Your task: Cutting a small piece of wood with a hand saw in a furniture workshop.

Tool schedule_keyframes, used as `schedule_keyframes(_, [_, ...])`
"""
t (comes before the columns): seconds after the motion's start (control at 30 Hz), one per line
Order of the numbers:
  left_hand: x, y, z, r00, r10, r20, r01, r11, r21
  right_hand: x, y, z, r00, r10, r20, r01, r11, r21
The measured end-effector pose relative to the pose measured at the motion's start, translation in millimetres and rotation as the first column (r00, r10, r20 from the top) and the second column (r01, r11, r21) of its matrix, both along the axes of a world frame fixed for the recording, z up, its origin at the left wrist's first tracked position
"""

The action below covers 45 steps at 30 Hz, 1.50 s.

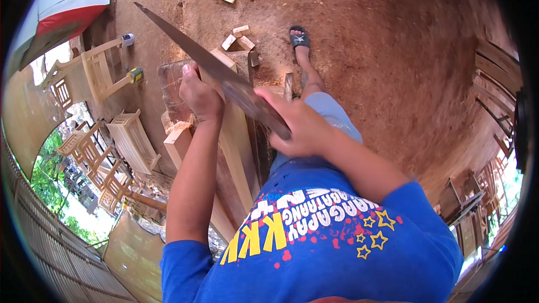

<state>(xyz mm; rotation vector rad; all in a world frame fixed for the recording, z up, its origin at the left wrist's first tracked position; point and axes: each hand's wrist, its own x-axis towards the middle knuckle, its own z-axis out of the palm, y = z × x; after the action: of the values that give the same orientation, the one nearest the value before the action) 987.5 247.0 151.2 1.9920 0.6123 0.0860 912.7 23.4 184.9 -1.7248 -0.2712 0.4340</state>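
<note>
A handsaw (191,47) with a long, dull metal blade slants across the middle, its narrow tip pointing to the far left. My right hand (297,123) is closed around the saw's handle end, just in front of my body. Beneath the blade runs a pale wooden beam (238,151), its far end showing past the saw. My left hand (201,95) is closed at the beam's left side, thumb up, close to the blade; some of its fingers are hidden. The beam lies over a dark, worn wooden block (175,92).
Several short wood offcuts (229,42) lie on the brown dirt floor (382,67) beyond the block. At left are a pale wooden chair frame (98,73), cans (135,74) and more wooden furniture (135,140). My sandalled foot (299,36) stands to the right of the offcuts.
</note>
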Motion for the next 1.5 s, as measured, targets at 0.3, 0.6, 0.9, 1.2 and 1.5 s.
schedule_keyframes(0.3, [5,-5,2,0.998,-0.061,0.008,0.06,0.996,0.069,18,5,1,0.971,0.068,-0.23,-0.066,0.998,0.013])
schedule_keyframes(0.6, [2,5,2,0.996,-0.094,-0.01,0.095,0.989,0.117,-16,-23,34,0.942,0.102,-0.319,-0.103,0.995,0.013])
schedule_keyframes(0.9, [1,-3,5,0.999,-0.054,0.0,0.054,0.984,0.168,-15,-26,30,0.963,0.098,-0.252,-0.091,0.995,0.041])
schedule_keyframes(1.2, [-2,8,-14,0.957,-0.255,0.142,0.138,0.824,0.55,11,9,-13,1.0,-0.024,0.01,0.024,0.999,-0.023])
schedule_keyframes(1.5, [9,-13,11,0.992,-0.076,-0.097,0.102,0.951,0.292,30,1,-3,0.954,0.105,-0.279,-0.114,0.993,-0.014])
